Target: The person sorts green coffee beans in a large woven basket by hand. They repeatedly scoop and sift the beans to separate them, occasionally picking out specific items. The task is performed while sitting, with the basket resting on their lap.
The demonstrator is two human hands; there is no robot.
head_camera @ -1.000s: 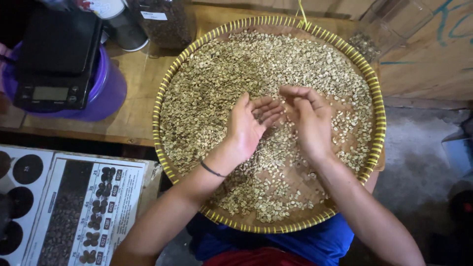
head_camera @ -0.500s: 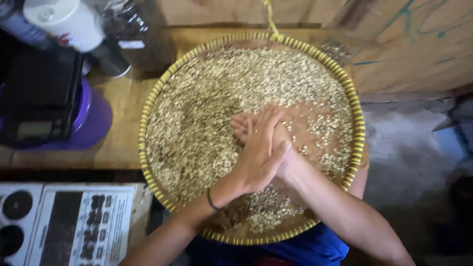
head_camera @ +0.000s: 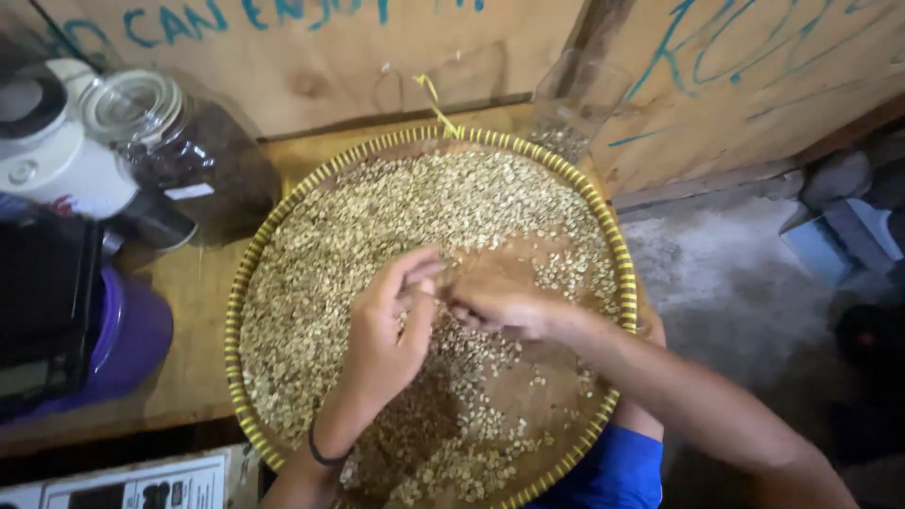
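Observation:
A round woven tray with a yellow rim (head_camera: 241, 283) rests partly on a wooden table and partly over my lap. Pale green beans (head_camera: 320, 245) cover most of it, thickest on the left and far side. My left hand (head_camera: 388, 325) lies over the tray's middle, fingers bent toward my right hand. A dark band circles its wrist. My right hand (head_camera: 504, 306) rests palm down on the beans beside it, fingertips touching the left hand's fingers. Whether either hand pinches a bean is hidden.
A glass jar of dark beans (head_camera: 179, 151) and a white container (head_camera: 47, 160) stand at the back left. A black scale on a purple tub (head_camera: 132, 339) sits left. An empty glass (head_camera: 575, 104) stands behind the tray by the wooden wall (head_camera: 735, 66). Printed sheet (head_camera: 141, 485) lies below.
My view has moved closer and shifted left. My hands drew together at the tray's middle, then slid lower, with the right hand now flat on the beans.

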